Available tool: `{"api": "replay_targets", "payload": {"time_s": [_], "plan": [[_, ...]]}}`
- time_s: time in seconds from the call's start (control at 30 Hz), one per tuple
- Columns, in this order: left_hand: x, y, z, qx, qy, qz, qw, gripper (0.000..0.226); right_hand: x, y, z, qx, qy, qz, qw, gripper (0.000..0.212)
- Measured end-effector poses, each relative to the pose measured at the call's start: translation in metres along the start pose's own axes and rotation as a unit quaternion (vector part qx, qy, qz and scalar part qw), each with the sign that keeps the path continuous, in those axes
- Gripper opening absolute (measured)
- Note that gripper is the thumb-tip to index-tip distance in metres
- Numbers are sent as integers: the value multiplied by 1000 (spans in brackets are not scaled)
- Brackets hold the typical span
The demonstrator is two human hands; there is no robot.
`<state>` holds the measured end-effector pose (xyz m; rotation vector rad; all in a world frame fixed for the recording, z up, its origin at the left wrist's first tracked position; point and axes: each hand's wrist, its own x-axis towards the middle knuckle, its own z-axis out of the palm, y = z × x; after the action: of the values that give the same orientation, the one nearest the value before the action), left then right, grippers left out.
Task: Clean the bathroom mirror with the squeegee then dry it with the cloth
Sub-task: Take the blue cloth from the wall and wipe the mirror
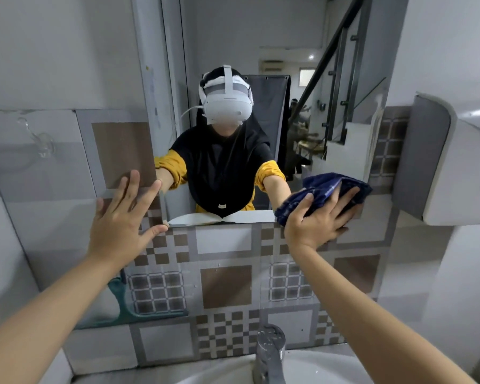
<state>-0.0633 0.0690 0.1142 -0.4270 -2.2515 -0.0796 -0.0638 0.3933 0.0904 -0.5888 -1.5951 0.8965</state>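
Observation:
The mirror (302, 79) hangs on the tiled wall straight ahead and reflects a person wearing a headset. My right hand (316, 220) presses a dark blue cloth (327, 189) against the mirror's lower right corner. My left hand (122, 220) lies flat with fingers spread on the wall tiles at the mirror's lower left corner, thumb near the bottom edge. A teal squeegee (139, 309) rests against the wall low on the left, partly behind my left forearm.
A chrome tap (269, 353) rises from the white sink (316, 370) at the bottom centre. A white dispenser (455, 167) juts from the wall at right. A clear suction hook (43, 142) sticks to the left tiles.

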Motion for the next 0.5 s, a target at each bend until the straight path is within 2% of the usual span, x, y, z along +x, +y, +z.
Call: {"api": "replay_targets", "payload": {"time_s": [0.3,0.5], "plan": [[1,-6,-1,0,17,27,999,89,-86,-59,42,36,14,-17,999,63],[1,-31,-9,-11,19,93,995,89,-134,-92,63,44,4,-40,998,61]]}}
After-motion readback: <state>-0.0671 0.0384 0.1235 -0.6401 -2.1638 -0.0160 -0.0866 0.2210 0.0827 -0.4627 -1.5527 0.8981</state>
